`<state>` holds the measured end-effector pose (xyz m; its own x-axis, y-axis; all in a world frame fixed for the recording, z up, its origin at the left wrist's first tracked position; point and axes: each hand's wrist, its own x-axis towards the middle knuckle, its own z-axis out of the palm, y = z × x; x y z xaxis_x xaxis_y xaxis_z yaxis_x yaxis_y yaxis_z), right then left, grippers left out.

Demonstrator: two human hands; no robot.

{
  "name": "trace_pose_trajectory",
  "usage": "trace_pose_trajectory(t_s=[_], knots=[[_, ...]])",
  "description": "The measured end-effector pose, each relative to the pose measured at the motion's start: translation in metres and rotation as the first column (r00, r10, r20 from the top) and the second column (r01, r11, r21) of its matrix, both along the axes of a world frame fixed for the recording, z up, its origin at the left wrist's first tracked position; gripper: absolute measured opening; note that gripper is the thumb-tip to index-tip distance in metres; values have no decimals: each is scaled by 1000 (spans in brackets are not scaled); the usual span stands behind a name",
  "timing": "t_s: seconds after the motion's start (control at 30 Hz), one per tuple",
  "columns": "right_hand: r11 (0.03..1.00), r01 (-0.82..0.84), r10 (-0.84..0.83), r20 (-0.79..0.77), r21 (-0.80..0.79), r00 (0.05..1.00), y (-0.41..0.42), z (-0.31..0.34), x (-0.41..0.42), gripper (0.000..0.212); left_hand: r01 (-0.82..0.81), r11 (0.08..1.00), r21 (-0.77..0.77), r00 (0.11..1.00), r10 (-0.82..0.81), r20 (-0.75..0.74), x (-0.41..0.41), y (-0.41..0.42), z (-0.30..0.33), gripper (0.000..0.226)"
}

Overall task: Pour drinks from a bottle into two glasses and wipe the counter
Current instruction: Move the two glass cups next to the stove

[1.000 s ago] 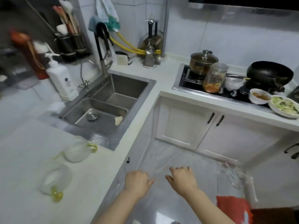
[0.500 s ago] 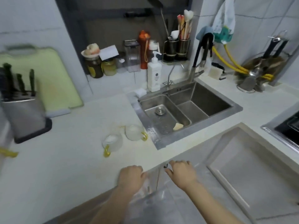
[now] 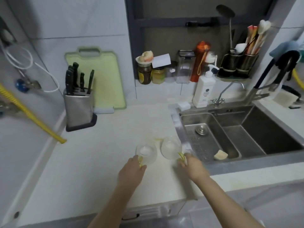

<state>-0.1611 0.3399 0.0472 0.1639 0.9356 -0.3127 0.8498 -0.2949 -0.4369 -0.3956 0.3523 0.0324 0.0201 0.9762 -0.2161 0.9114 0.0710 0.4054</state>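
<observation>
The two glasses (image 3: 146, 153) (image 3: 171, 149) are clear glass with yellow handles. The counter (image 3: 102, 153) is a smooth, pale, stone-like surface with a low sheen. The sink (image 3: 233, 139) is brushed stainless steel, as is the knife block (image 3: 78, 108), which holds black-handled knives. The cutting board (image 3: 105, 78) is matt green plastic. The soap dispenser (image 3: 204, 90) is glossy white plastic.

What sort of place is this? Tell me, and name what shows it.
A home kitchen, most likely: a steel sink set in a white counter, a knife block and a green cutting board against the wall.
</observation>
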Motion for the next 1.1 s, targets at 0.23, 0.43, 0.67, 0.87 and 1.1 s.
trace_pose_trajectory(t_s=[0.23, 0.43, 0.67, 0.87, 1.1], knots=[[994, 109, -108, 32, -21, 994, 41, -21, -12, 25, 10, 991, -133, 1000, -11, -5, -12, 36, -20, 38], [968, 247, -251, -157, -44, 955, 50, -38, -9, 18, 29, 994, -103, 986, -11, 164, -12, 41, -29, 25], [946, 318, -321, -316, -64, 893, 48, -46, -11, 33, -4, 992, -125, 968, 35, 248, -7, 46, -33, 26], [910, 415, -384, -427, -24, 819, 38, -44, -3, 24, 39, 997, -62, 972, -23, 233, 10, 56, -28, 24], [821, 571, -492, -492, 12, 718, 21, -24, 43, 25, 119, 992, 31, 952, -123, 280, 71, 62, -7, 25]])
